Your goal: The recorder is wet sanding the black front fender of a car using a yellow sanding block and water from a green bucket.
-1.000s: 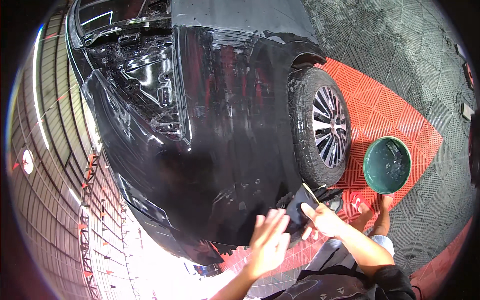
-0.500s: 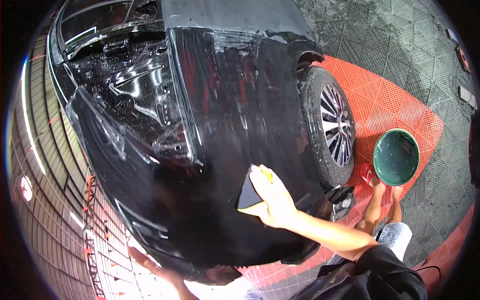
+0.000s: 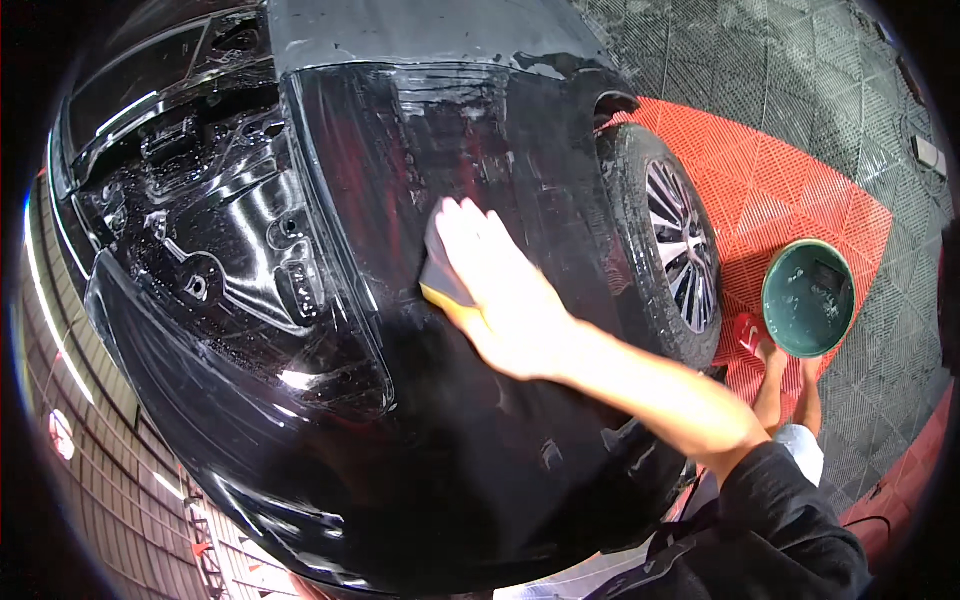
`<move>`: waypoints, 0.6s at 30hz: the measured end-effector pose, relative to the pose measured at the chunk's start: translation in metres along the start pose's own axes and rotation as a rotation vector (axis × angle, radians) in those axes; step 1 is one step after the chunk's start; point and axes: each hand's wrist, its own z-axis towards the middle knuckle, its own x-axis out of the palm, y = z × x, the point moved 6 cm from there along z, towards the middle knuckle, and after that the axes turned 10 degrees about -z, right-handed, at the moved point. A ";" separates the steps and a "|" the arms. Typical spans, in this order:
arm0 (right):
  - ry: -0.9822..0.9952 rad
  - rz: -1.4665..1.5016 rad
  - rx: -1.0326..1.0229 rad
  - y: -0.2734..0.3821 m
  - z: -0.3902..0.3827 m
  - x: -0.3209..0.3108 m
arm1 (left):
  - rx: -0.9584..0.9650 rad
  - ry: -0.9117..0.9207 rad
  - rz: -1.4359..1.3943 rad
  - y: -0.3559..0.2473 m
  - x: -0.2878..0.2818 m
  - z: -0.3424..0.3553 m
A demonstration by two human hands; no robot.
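My right hand [image 3: 505, 300] lies with its fingers stretched and pressed over a thin pad [image 3: 447, 278], dark grey on top with a yellow edge. The pad rests against the wet black side panel [image 3: 400, 140] of a car, left of the wheel [image 3: 670, 240]. Streaks and smears mark the panel, and a dull grey section [image 3: 420, 35] joins it at the far end. Of my left hand no fingers show; a small pinkish sliver at the lower edge may be part of that arm.
A green bucket [image 3: 770, 320] with a dark item inside stands at the right, by my feet in red slippers [image 3: 747, 333]. An opening with glossy black inner metal [image 3: 230, 250] lies left of the panel. Red and grey ribbed tiles [image 3: 740, 150] cover the floor.
My right hand and the pad have moved up and left across the panel. The left arm at the lower left has mostly left the view. The whole scene has shifted slightly.
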 end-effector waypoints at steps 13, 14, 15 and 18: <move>-0.036 -0.110 -0.126 -0.008 0.050 0.013 | -0.498 -0.041 -0.274 -0.031 0.012 0.019; 0.058 -0.027 -0.131 0.017 0.013 0.008 | -0.487 0.012 -0.284 -0.026 0.005 0.016; 0.197 0.085 -0.076 0.030 -0.030 -0.005 | -0.484 0.005 -0.290 -0.021 0.000 0.010; 0.250 0.102 -0.036 0.026 -0.064 -0.009 | -0.508 -0.146 -0.435 -0.001 0.000 -0.002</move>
